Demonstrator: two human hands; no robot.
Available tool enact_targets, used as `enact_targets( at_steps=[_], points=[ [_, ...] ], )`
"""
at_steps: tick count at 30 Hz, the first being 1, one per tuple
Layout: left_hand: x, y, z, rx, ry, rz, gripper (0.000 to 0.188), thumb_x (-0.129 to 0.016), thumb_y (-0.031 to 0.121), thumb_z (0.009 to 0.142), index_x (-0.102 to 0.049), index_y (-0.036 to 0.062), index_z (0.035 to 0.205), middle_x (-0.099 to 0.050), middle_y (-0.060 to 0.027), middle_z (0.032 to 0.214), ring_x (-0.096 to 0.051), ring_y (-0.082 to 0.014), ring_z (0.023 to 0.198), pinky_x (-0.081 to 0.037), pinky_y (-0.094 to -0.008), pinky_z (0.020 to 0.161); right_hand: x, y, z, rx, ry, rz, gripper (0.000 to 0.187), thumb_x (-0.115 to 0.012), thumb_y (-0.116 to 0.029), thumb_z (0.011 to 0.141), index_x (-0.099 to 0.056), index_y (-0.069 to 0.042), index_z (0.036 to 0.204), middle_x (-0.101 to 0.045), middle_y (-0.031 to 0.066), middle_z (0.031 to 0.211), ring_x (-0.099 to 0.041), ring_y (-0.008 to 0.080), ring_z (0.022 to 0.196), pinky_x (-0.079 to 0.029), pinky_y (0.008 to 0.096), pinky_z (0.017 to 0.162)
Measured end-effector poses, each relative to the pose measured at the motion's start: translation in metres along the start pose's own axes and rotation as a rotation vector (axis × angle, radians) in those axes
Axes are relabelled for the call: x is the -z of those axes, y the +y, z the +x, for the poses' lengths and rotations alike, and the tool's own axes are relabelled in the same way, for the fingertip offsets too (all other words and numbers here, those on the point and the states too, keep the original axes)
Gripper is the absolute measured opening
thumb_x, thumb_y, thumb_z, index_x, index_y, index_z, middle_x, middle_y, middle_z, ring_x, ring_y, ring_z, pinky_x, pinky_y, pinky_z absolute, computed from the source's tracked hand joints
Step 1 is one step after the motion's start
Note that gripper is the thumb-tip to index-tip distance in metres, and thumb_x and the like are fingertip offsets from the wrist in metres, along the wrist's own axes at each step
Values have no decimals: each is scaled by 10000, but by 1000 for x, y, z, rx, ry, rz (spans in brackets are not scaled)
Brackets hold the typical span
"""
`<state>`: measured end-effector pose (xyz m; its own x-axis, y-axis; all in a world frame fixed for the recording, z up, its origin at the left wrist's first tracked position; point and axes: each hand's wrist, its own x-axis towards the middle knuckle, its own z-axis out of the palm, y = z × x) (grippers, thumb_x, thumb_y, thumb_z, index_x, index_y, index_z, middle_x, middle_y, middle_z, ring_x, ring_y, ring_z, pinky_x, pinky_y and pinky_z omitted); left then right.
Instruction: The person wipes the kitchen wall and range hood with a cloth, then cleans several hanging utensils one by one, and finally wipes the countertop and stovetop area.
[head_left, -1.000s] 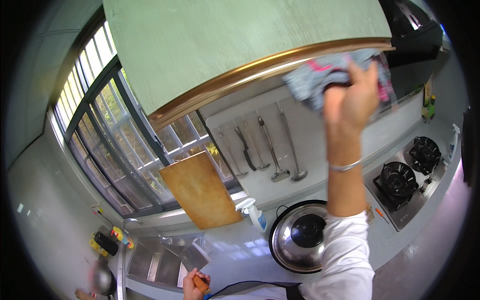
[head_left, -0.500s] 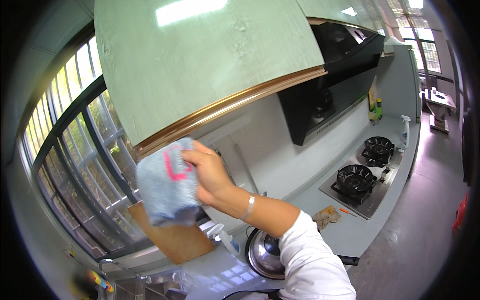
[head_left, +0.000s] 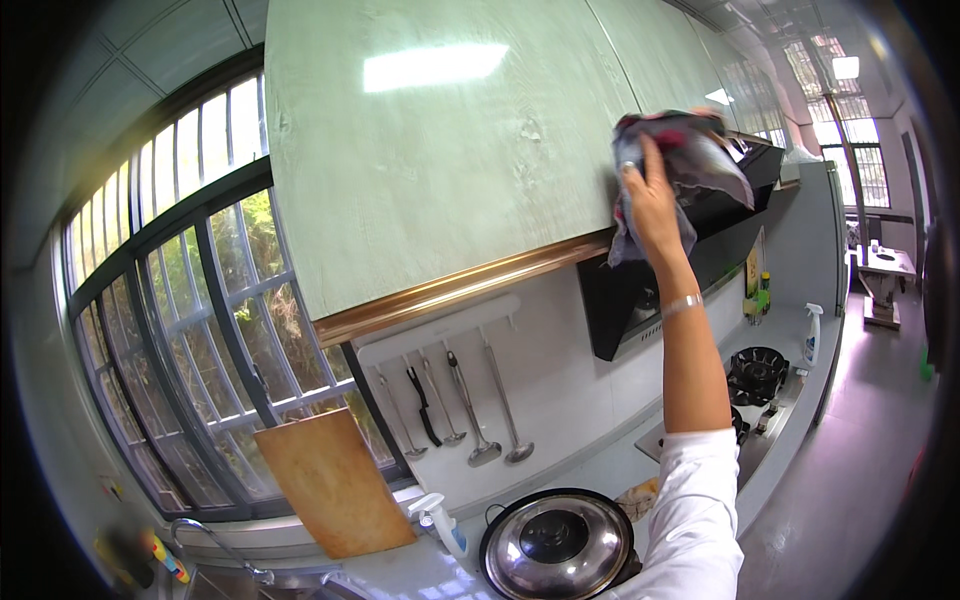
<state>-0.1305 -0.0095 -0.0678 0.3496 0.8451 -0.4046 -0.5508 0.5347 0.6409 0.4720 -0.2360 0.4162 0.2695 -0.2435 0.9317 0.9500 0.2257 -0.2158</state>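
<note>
My right hand (head_left: 652, 205) is raised high at the end of a stretched arm, wearing a silvery band at the wrist. Its fingers are closed on a crumpled cloth (head_left: 715, 168), greyish with dark and pink-red patches and blurred by motion. The cloth lies against the lower right part of the pale green wall cabinet (head_left: 440, 180), by the seam between two doors and in front of the black range hood (head_left: 610, 310). Part of the hood is hidden behind the cloth and forearm. My left hand is out of view.
Below are a lidded pan (head_left: 553, 540), a white spray bottle (head_left: 440, 522), a wooden board (head_left: 335, 485) leaning at the window, and a sink faucet (head_left: 220, 550). Ladles and other utensils (head_left: 470, 410) hang on a wall rail (head_left: 440, 330). Right: gas burners (head_left: 757, 372) and another spray bottle (head_left: 812, 335).
My right hand has swept the cloth from the cabinet's lower left corner up and right to its lower right part. The view has shifted, uncovering the hanging utensils and pan lid.
</note>
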Motion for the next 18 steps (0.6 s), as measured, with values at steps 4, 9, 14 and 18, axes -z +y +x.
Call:
enact_targets(
  at_steps=[4, 9, 14, 18],
  points=[
    [19, -9, -2, 41, -34, -95, 275, -579, 250, 851, -503, 63, 663, -543, -103, 654, -522, -241, 571, -449, -382, 490, -46, 13, 35, -128, 61, -490, 664, -496, -364, 829, -291, -59, 1382, -350, 215, 1385, -345, 374, 1269, -269, 414, 1046],
    [53, -18, 28, 34, 91, -182, 290, -536, 252, 881, -472, 71, 663, -505, -81, 624, -491, -235, 546, -439, -375, 472, -104, -74, 39, -27, 6, -489, 598, -421, -360, 842, -298, -176, 1398, -346, 131, 1418, -305, 406, 1281, -183, 615, 1005],
    [73, -10, 25, 22, -61, -211, 290, -502, 250, 899, -455, 75, 672, -461, -61, 603, -438, -214, 513, -405, -360, 446, -184, -213, -62, 305, -326, -480, 628, -463, -152, 758, -307, -49, 1357, -420, 268, 1264, -363, 428, 1185, -274, 614, 889],
    [33, 6, 30, 111, -127, -64, 320, -482, 269, 902, -440, 79, 648, -386, -20, 536, -362, -165, 436, -353, -329, 413, -156, -244, -99, 621, -331, -11, 563, -576, -120, 702, -415, -9, 1229, -452, 256, 1189, -440, 405, 1116, -314, 519, 986]
  ],
)
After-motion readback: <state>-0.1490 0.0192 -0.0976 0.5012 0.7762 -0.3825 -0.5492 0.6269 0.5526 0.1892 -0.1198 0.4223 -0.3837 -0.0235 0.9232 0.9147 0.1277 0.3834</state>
